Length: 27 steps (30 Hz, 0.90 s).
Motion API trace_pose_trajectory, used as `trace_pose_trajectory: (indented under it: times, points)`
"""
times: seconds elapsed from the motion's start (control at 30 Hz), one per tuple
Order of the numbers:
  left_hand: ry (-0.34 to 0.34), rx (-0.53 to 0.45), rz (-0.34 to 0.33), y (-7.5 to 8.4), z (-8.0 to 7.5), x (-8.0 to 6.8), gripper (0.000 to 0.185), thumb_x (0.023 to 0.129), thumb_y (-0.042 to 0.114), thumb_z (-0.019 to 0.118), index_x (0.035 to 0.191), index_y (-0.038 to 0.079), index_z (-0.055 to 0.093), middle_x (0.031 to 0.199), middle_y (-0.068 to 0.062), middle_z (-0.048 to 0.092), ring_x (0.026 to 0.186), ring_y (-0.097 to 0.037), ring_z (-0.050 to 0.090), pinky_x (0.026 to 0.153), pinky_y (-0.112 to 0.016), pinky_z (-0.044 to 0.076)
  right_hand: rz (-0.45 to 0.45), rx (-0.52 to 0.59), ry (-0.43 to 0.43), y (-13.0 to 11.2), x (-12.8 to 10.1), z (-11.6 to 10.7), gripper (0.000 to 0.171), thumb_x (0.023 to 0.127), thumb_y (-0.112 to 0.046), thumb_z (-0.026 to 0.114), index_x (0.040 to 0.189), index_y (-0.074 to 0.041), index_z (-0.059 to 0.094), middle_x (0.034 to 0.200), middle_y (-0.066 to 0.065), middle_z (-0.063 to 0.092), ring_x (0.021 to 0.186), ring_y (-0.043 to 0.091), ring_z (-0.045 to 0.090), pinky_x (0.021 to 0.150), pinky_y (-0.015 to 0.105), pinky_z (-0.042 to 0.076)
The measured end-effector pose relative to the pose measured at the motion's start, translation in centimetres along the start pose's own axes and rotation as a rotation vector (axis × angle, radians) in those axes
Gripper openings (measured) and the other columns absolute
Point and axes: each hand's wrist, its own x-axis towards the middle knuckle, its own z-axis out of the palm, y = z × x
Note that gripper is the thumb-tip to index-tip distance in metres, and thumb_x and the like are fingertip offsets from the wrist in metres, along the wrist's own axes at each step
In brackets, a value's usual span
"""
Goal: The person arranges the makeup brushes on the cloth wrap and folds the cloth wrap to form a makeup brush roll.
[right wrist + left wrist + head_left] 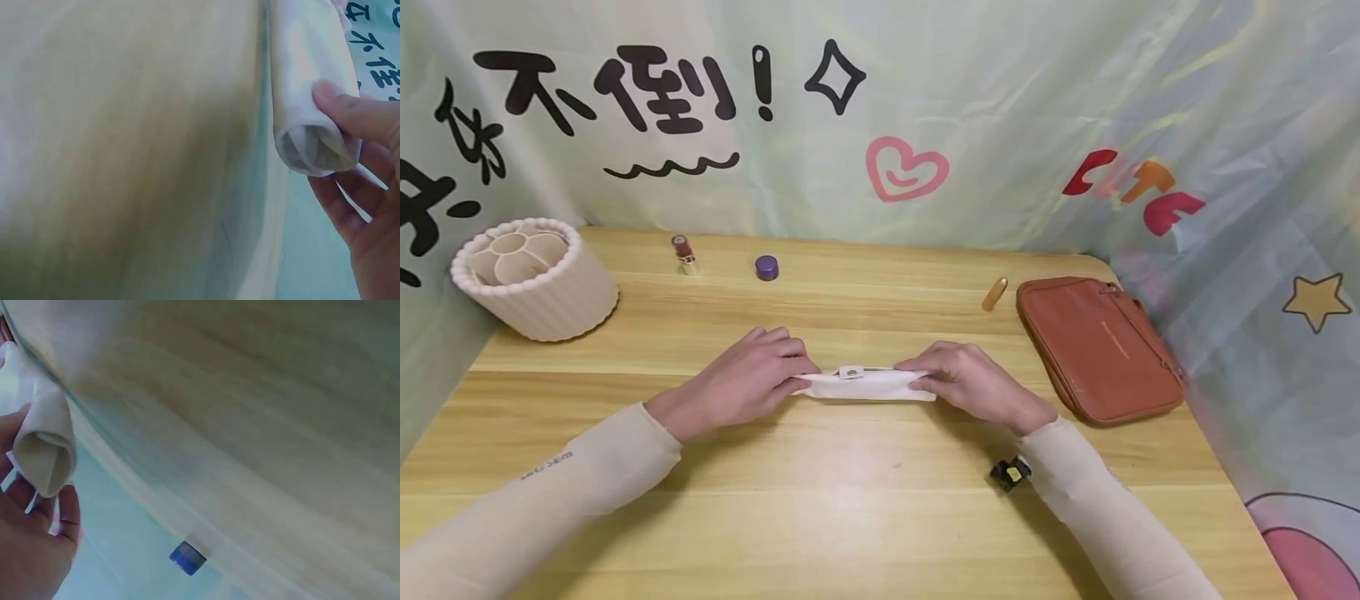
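A rolled white pouch (868,387) with a small snap tab (851,372) on its upper edge stretches between both hands over the wooden table. My left hand (752,379) pinches its left end, thumb on the near side and fingers behind. At the other end my right hand (973,383) holds it the same way. In the left wrist view the pouch's end (47,440) shows folded layers coming to a soft point. The right wrist view shows the opposite end (315,147) as a rounded, open roll with loose folds inside.
A ribbed cream organizer (542,283) stands at the back left. Along the back are a lipstick (685,255), a purple cap (767,267) and a gold tube (995,295). A brown zipped case (1101,350) lies at right. By the right wrist is a small black device (1011,473).
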Motion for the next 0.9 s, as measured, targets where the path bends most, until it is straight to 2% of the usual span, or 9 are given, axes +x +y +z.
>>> trace_pose_trajectory:
  times: [0.1,0.2,0.33,0.4,0.53,0.63,0.9]
  points:
    - [-0.056,0.0,-0.042,0.1,0.1,0.1,0.038,0.103,0.016,0.076,0.139,0.026,0.076,0.103,0.005,0.069,0.09,-0.016,0.055,0.078,-0.029,0.038,-0.001,-0.043,-0.048,-0.3,0.4,0.2,0.043,0.103,-0.013,0.077,0.146,-0.016,0.071,0.128,0.001,0.077,0.106,0.014,0.069,0.087,0.033,0.06]
    - [-0.124,-0.096,-0.109,0.1,0.2,0.3,0.04,0.105,0.022,0.073,0.145,0.025,0.073,0.111,0.004,0.069,0.096,-0.016,0.056,0.083,-0.032,0.04,-0.02,-0.062,-0.11,-0.7,1.2,0.5,0.052,0.106,-0.017,0.074,0.156,-0.014,0.062,0.132,0.002,0.072,0.11,0.014,0.064,0.092,0.034,0.058]
    - [-0.178,-0.285,-0.203,0.0,0.3,0.8,0.045,0.106,0.038,0.074,0.147,0.021,0.071,0.124,0.003,0.071,0.108,-0.016,0.059,0.095,-0.04,0.045,-0.044,-0.025,-0.142,-0.9,2.2,1.2,0.052,0.105,-0.027,0.076,0.153,-0.012,0.064,0.129,0.002,0.07,0.11,0.014,0.062,0.095,0.034,0.057]
    - [-0.198,-0.341,-0.23,0.0,0.4,1.2,0.05,0.104,0.043,0.074,0.149,0.021,0.069,0.124,0.004,0.07,0.11,-0.016,0.059,0.099,-0.043,0.045,-0.037,0.0,-0.137,-0.9,2.6,1.6,0.051,0.104,-0.03,0.077,0.15,-0.012,0.067,0.127,0.001,0.07,0.11,0.013,0.063,0.096,0.033,0.057]
    - [-0.206,-0.374,-0.252,0.1,0.5,1.7,0.054,0.104,0.046,0.074,0.151,0.021,0.068,0.122,0.004,0.069,0.108,-0.016,0.06,0.1,-0.044,0.046,-0.029,0.038,-0.118,-1.0,3.0,2.1,0.048,0.103,-0.033,0.077,0.147,-0.013,0.07,0.126,0.0,0.07,0.109,0.013,0.063,0.096,0.034,0.056]
    - [-0.198,-0.378,-0.252,0.2,0.7,1.8,0.049,0.104,0.044,0.075,0.148,0.023,0.07,0.121,0.004,0.07,0.107,-0.015,0.06,0.1,-0.043,0.046,-0.021,0.058,-0.113,-1.0,3.3,2.4,0.047,0.104,-0.033,0.077,0.146,-0.013,0.071,0.126,-0.001,0.07,0.109,0.013,0.063,0.096,0.033,0.056]
    - [-0.123,-0.356,-0.178,0.0,1.0,1.8,0.033,0.103,0.032,0.078,0.134,0.022,0.08,0.11,0.007,0.071,0.102,-0.014,0.061,0.098,-0.046,0.049,-0.024,0.108,-0.061,-1.2,3.3,2.7,0.032,0.103,-0.022,0.078,0.134,-0.015,0.079,0.113,-0.003,0.069,0.097,0.012,0.061,0.082,0.026,0.054]
